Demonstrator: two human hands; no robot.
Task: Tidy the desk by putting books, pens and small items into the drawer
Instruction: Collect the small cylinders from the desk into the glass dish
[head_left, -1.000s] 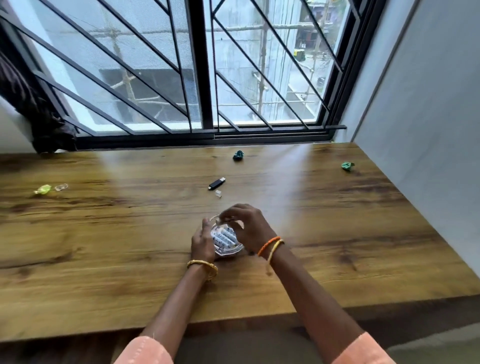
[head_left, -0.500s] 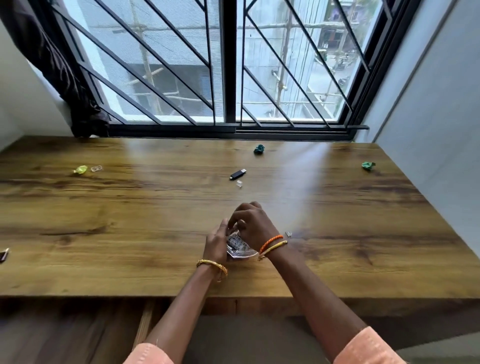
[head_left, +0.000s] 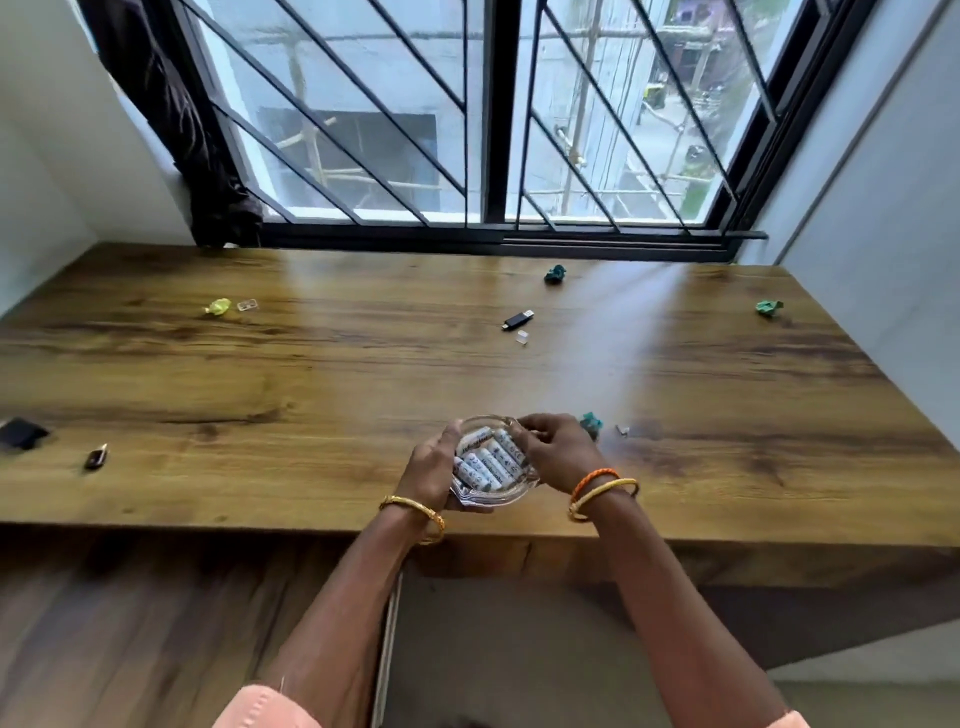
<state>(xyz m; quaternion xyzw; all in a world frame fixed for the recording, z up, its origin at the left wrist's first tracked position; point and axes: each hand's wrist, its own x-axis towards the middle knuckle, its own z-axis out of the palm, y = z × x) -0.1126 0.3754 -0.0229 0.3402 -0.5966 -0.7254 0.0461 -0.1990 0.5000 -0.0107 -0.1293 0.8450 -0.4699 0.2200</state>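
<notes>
Both hands, left (head_left: 434, 467) & right (head_left: 558, 457), gripping glass dish (head_left: 514, 493) w/ batteries (head_left: 488, 462), desk (head_left: 363, 374) front edge

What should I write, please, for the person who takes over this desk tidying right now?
Left hand and right hand: both grip the clear glass dish of white batteries at the wooden desk's near edge.
Done: nothing visibly stowed; no open drawer is visible.
Left: the dish, black USB stick, green crumpled scraps, yellow wrapper, small black items at far left.
</notes>
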